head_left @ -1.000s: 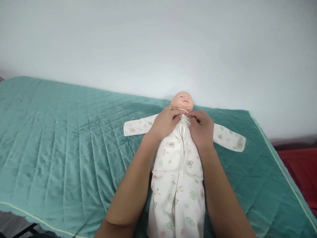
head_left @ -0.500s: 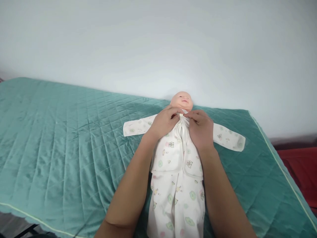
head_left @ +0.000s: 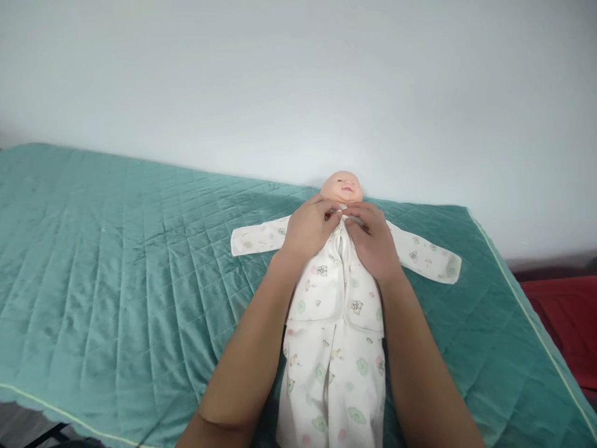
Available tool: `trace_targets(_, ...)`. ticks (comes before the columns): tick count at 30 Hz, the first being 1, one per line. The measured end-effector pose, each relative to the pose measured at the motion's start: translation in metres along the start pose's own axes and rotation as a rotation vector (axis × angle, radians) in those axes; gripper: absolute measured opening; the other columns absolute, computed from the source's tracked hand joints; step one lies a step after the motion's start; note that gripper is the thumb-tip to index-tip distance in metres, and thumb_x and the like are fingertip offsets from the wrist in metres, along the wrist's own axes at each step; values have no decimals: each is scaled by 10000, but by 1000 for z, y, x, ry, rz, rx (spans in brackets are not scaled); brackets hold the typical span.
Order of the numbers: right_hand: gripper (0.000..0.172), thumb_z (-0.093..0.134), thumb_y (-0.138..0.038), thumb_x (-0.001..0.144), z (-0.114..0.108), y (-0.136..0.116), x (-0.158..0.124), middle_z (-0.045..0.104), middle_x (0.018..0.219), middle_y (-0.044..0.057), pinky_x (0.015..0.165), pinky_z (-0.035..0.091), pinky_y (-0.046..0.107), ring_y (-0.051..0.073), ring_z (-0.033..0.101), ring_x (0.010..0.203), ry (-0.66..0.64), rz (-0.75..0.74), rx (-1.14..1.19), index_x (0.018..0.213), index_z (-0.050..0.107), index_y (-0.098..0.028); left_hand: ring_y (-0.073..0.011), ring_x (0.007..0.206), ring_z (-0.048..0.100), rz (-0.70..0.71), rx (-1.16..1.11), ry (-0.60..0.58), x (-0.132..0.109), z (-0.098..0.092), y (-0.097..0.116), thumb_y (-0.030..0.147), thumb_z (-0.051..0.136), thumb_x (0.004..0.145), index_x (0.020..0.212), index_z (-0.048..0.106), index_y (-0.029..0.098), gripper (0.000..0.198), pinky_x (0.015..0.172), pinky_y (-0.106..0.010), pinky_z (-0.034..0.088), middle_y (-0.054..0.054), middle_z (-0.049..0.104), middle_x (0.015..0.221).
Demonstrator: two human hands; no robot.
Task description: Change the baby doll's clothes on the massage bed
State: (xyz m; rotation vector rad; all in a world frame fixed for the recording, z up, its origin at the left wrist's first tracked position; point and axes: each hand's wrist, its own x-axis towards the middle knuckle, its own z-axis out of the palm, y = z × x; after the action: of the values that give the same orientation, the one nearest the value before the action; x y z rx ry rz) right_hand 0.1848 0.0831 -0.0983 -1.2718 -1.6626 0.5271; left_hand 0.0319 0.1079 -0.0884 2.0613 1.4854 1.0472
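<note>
A baby doll (head_left: 344, 186) lies on its back on a teal quilted cover (head_left: 116, 261), head toward the wall. It wears a white printed jacket (head_left: 321, 289) with sleeves spread out to both sides, and matching white trousers (head_left: 336, 386). My left hand (head_left: 310, 227) and my right hand (head_left: 370, 239) meet at the jacket's collar just below the doll's chin. Both pinch the front edges of the jacket together there. My forearms run down either side of the doll's body.
A plain pale wall (head_left: 298, 87) stands right behind the doll's head. The cover's pale piped edge (head_left: 527, 311) runs along the right side, with a red surface (head_left: 564, 330) beyond it. A dark frame leg (head_left: 46, 435) shows under the near left edge.
My right hand has slid a little left and inward over the collar, closer to my left hand. The doll and its clothes lie as before.
</note>
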Motion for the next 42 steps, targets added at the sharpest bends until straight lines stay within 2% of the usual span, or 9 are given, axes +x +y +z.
trace_targets(3, 202, 527, -227, 889, 1, 0, 1, 633, 1195, 33, 996, 429, 419, 228, 505, 1178, 6, 16, 19, 990, 702, -231, -167, 939, 629, 41, 10, -14, 0, 0, 0, 242, 516, 930, 996, 744, 234, 238, 806, -290, 460, -28, 669, 1032)
trace_targets(8, 182, 530, -212, 865, 1, 1, 1, 643, 1169, 32, 1004, 422, 416, 222, 540, 1151, 40, 38, 61, 941, 695, -224, -161, 1025, 633, 103, -132, -45, 2, -2, -5, 194, 473, 955, 1038, 736, 225, 278, 896, -282, 469, -30, 674, 1096)
trace_targets(19, 184, 534, -213, 850, 1, -1, 0, 652, 1146, 25, 983, 430, 388, 219, 553, 1154, 62, 83, 85, 930, 699, -225, -150, 1053, 626, 88, -255, -100, 2, -6, -9, 184, 476, 955, 1092, 719, 215, 281, 1001, -289, 447, -39, 672, 1171)
trace_targets(27, 191, 531, -206, 834, 0, -2, 1, 661, 1105, 34, 881, 472, 329, 194, 601, 1044, 113, 130, 134, 924, 699, -206, -154, 984, 623, 33, -267, -56, 2, -10, -5, 179, 491, 922, 1068, 723, 216, 277, 930, -281, 459, -21, 712, 1097)
trace_targets(33, 179, 526, -229, 866, -11, -11, -1, 667, 1044, 44, 789, 464, 310, 185, 607, 920, 157, 114, -4, 943, 684, -199, -129, 782, 587, -20, -310, -113, -5, -27, 8, 275, 535, 902, 920, 699, 185, 189, 733, -249, 440, -8, 703, 892)
trace_targets(35, 151, 534, -287, 898, -18, -22, -4, 661, 902, 32, 710, 431, 305, 176, 586, 797, 107, 132, -109, 861, 650, -198, -112, 676, 540, -49, -318, -208, -8, -34, 12, 329, 538, 902, 865, 688, 181, 214, 646, -241, 407, 0, 660, 785)
trace_targets(37, 236, 553, -383, 917, -26, -35, -8, 622, 755, 9, 621, 373, 295, 158, 529, 663, -20, 183, -195, 771, 592, -202, -101, 611, 500, -64, -316, -302, -11, -42, 15, 358, 540, 899, 857, 690, 185, 233, 586, -238, 377, 4, 630, 740)
trace_targets(39, 291, 598, -439, 898, -30, -47, -12, 588, 697, -2, 569, 314, 286, 145, 476, 598, -153, 219, -259, 736, 541, -205, -104, 629, 519, -51, -309, -364, -12, -47, 15, 339, 553, 884, 861, 699, 195, 206, 584, -238, 387, 0, 652, 783)
trace_targets(42, 276, 658, -394, 849, -31, -54, -17, 579, 717, 5, 562, 274, 284, 145, 456, 601, -222, 211, -342, 741, 485, -208, -126, 745, 587, -10, -308, -408, -13, -51, 15, 263, 565, 850, 855, 708, 211, 152, 664, -245, 444, -6, 696, 887)
